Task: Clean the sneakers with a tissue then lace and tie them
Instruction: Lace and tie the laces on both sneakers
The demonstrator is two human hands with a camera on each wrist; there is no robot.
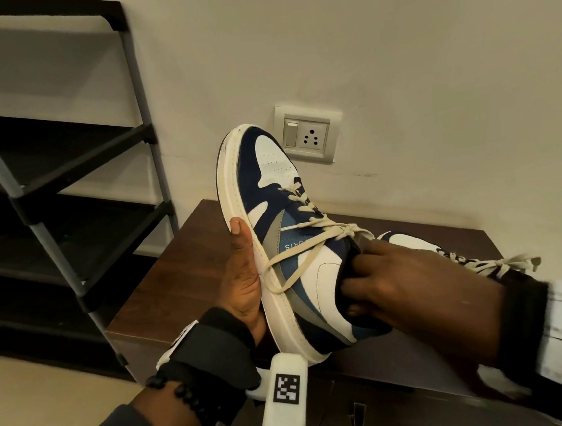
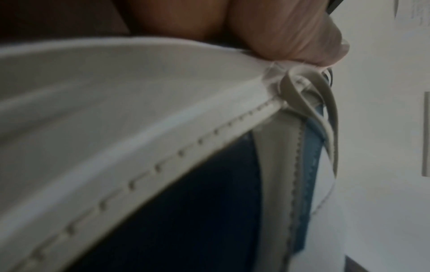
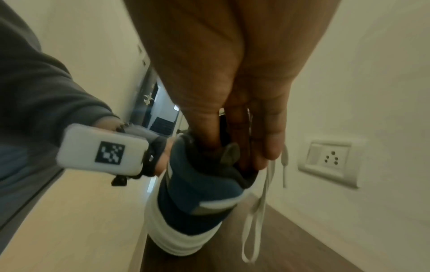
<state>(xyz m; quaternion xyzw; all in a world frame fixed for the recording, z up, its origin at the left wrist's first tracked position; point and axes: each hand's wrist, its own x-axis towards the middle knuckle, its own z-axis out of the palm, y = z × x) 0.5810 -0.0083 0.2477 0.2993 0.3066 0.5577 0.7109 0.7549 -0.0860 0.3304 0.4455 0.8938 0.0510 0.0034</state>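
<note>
Head view: sneaker (image 1: pixel 286 246) held up, toe high, heel low over the near-left part of the worktop (image 1: pixel 176 278). Left hand (image 1: pixel 243 278) cups the sole edge, thumb along the white rim; grip wrapped on the sole. Right hand (image 1: pixel 407 290) has fingers tucked into the collar, holding the shoe from inside. Laces (image 1: pixel 310 244) threaded and crossed in a bow, one loop hanging down over the side panel to the sole. Second sneaker (image 1: pixel 412 241) lies on the worktop behind the right hand, toward the right edge, laces loose-looking. No tissue visible. Left wrist view: thumb (image 2: pixel 302 36) presses the sole rim where a lace loop (image 2: pixel 309 103) passes under it. Risk: pulling the shoe away could drag that pinched loop and slacken the bow. Right wrist view: fingers (image 3: pixel 267 128) inside the heel opening, lace (image 3: pixel 256 211) dangling free beside it, above the worktop. Risk: the dangling loop could snag a finger or the worktop edge when the shoe is set down; the heel-low tilt means a relaxed left grip could let it slip.
</note>
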